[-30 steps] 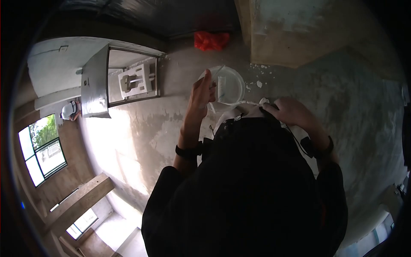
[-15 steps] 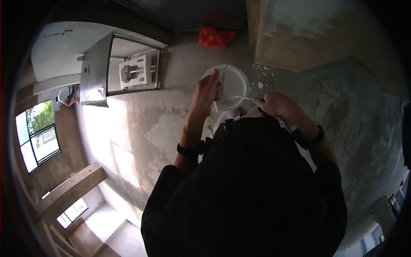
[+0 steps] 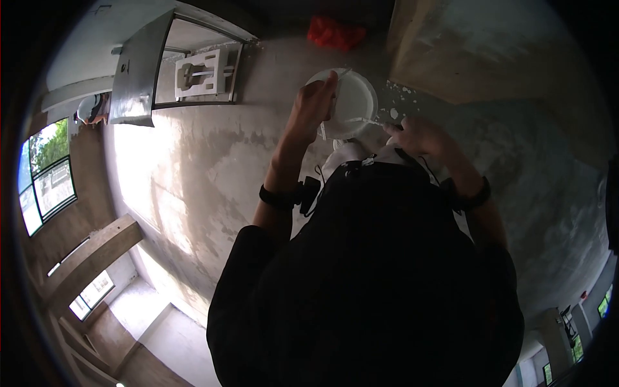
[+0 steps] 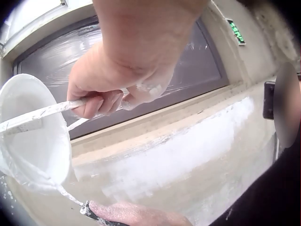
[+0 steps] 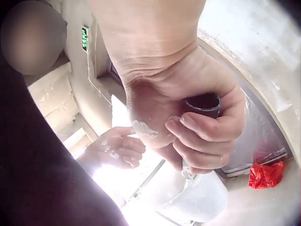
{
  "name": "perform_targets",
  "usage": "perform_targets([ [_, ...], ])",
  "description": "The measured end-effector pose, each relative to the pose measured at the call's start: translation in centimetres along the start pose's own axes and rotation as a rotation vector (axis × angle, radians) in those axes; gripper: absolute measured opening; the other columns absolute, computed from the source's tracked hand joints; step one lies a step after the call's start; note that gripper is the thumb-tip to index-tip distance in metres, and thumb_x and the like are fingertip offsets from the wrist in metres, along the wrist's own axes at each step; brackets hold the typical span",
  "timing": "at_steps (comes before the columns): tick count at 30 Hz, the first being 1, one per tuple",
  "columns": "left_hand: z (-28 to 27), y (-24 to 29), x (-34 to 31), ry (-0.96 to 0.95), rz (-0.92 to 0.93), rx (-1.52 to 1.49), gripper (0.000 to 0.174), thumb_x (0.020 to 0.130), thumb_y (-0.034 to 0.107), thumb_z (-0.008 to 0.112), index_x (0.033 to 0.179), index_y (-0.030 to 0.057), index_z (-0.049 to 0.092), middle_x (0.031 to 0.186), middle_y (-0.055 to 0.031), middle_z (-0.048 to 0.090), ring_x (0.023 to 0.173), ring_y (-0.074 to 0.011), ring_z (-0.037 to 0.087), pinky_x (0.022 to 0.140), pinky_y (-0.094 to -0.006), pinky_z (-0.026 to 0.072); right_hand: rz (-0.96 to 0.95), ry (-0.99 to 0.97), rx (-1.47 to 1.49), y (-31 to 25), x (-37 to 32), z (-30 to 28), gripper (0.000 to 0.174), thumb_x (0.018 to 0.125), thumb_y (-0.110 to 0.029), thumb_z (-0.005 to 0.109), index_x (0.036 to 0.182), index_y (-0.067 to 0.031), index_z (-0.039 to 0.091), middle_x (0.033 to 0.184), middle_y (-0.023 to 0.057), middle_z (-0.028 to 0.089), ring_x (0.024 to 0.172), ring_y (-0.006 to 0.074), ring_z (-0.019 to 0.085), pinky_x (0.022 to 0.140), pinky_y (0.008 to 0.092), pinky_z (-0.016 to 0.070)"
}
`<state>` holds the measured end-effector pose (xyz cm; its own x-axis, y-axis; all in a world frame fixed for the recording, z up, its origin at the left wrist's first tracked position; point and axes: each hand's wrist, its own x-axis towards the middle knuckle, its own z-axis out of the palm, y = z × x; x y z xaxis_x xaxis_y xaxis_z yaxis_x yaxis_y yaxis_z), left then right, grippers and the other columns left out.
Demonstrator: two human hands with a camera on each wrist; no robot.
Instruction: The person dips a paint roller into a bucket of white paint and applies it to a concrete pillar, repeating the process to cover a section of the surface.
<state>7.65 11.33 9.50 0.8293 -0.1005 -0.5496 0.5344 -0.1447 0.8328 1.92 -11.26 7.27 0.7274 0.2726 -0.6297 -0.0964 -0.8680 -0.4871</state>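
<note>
In the head view a white bucket (image 3: 369,90) stands on the floor in front of the person's feet. The left hand (image 3: 314,106) is over its left rim, fingers curled round a flat, white-smeared stick (image 4: 44,113). To the bucket's right, the right hand (image 3: 422,135) grips a paint roller by its black handle (image 4: 91,212). From there the roller's white-coated rod (image 4: 70,194) runs over the rim into the bucket. White smears mark the palm side of both hands in the right wrist view. The roller's far end is partly hidden behind the stick in the left wrist view.
White splashes (image 3: 394,113) spot the floor right of the bucket. A red plastic bag (image 3: 335,33) lies beyond it. At the left are an open grey door (image 3: 137,71) and a white foam piece (image 3: 200,74). Another person (image 3: 93,108) is beyond the door.
The head view has shifted, so bucket, bag and floor sit higher in it. Right hand and roller have come slightly closer to the bucket. The left hand keeps holding the stick over the rim.
</note>
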Motion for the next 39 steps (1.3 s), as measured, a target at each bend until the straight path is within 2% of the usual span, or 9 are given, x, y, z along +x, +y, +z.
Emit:
perform_targets([
  [11, -1.7, -0.9, 0.0, -0.003, 0.059, -0.079, 0.040, 0.091, 0.042, 0.057, 0.075, 0.0056, 0.054, 0.059, 0.0055, 0.037, 0.048, -0.0049, 0.030, 0.043, -0.0228, 0.0245, 0.025, -0.096, -0.108, -0.9, 2.1, 0.1, 0.064, 0.092, -0.053, 0.039, 0.094, 0.0058, 0.065, 0.088, 0.0285, 0.063, 0.086, 0.0414, 0.062, 0.079, 0.0457, 0.0474],
  [14, -2.7, -0.3, 0.0, 0.038, 0.036, -0.055, 0.037, 0.091, 0.039, 0.058, 0.074, 0.0051, 0.054, 0.060, 0.0052, 0.037, 0.049, -0.0051, 0.031, 0.043, -0.0228, 0.0251, -0.101, -0.100, -0.139, -0.8, 3.1, 0.6, 0.066, 0.092, -0.054, 0.038, 0.097, 0.0057, 0.064, 0.091, 0.0293, 0.062, 0.088, 0.0418, 0.061, 0.081, 0.0458, 0.0470],
  [17, -3.7, -1.0, 0.3, 0.073, 0.076, -0.075, 0.033, 0.091, 0.032, 0.058, 0.073, 0.0039, 0.055, 0.059, 0.0047, 0.038, 0.049, -0.0058, 0.032, 0.044, -0.0232, 0.0262, 0.005, -0.176, -0.127, -2.7, 2.2, -0.7, 0.064, 0.091, -0.054, 0.039, 0.109, 0.0035, 0.060, 0.094, 0.0288, 0.062, 0.091, 0.0418, 0.061, 0.084, 0.0463, 0.0462],
  [21, -4.9, -0.9, 0.2, 0.090, 0.115, -0.034, 0.029, 0.091, 0.025, 0.057, 0.071, 0.0032, 0.055, 0.059, 0.0044, 0.039, 0.048, -0.0063, 0.033, 0.045, -0.0240, 0.0277, -0.027, -0.132, -0.217, -4.1, 2.8, -0.2, 0.065, 0.090, -0.054, 0.041, 0.106, 0.0052, 0.062, 0.094, 0.0267, 0.064, 0.095, 0.0401, 0.061, 0.087, 0.0441, 0.0463],
  [24, -5.6, -1.7, 0.4, 0.113, 0.132, -0.007, 0.029, 0.091, 0.025, 0.057, 0.072, 0.0031, 0.055, 0.059, 0.0045, 0.039, 0.049, -0.0064, 0.033, 0.045, -0.0240, 0.0282, -0.163, 0.030, -0.290, -3.9, 3.4, 1.5, 0.058, 0.089, -0.051, 0.046, 0.114, -0.0003, 0.058, 0.090, 0.0229, 0.065, 0.089, 0.0383, 0.063, 0.083, 0.0438, 0.0487],
  [29, -6.1, -1.3, 0.4, 0.121, 0.080, -0.146, 0.027, 0.091, 0.026, 0.057, 0.074, 0.0051, 0.055, 0.060, 0.0053, 0.039, 0.049, -0.0054, 0.033, 0.044, -0.0233, 0.0268, -0.299, 0.471, -0.461, -4.7, 3.3, 3.0, 0.034, 0.086, -0.041, 0.056, 0.097, -0.0092, 0.060, 0.077, 0.0130, 0.066, 0.072, 0.0307, 0.066, 0.063, 0.0421, 0.0515],
  [35, -6.8, -1.5, 0.5, 0.126, 0.072, -0.222, 0.027, 0.092, 0.026, 0.057, 0.072, 0.0098, 0.051, 0.060, 0.0072, 0.037, 0.049, -0.0032, 0.031, 0.042, -0.0224, 0.0227, -0.343, 0.515, -0.523, -6.3, 2.6, 2.3, 0.029, 0.085, -0.037, 0.058, 0.092, -0.0090, 0.060, 0.072, 0.0119, 0.064, 0.068, 0.0298, 0.065, 0.060, 0.0409, 0.0509],
  [37, -7.2, -1.7, 0.6, 0.097, 0.063, -0.244, 0.025, 0.092, 0.023, 0.055, 0.079, 0.0014, 0.055, 0.060, 0.0044, 0.042, 0.047, -0.0043, 0.036, 0.041, -0.0235, 0.0270, -0.354, 0.521, -0.494, -6.4, 2.2, 1.9, 0.029, 0.085, -0.037, 0.058, 0.093, -0.0091, 0.060, 0.072, 0.0118, 0.064, 0.068, 0.0298, 0.065, 0.060, 0.0408, 0.0509],
  [39, -7.5, -2.2, 0.9, 0.085, 0.072, -0.254, 0.025, 0.092, 0.023, 0.055, 0.078, 0.0018, 0.055, 0.060, 0.0048, 0.042, 0.047, -0.0041, 0.035, 0.041, -0.0233, 0.0263, -0.362, 0.531, -0.465, -6.1, 1.8, 1.6, 0.029, 0.085, -0.037, 0.059, 0.093, -0.0092, 0.060, 0.072, 0.0117, 0.064, 0.068, 0.0298, 0.065, 0.060, 0.0406, 0.0508],
])
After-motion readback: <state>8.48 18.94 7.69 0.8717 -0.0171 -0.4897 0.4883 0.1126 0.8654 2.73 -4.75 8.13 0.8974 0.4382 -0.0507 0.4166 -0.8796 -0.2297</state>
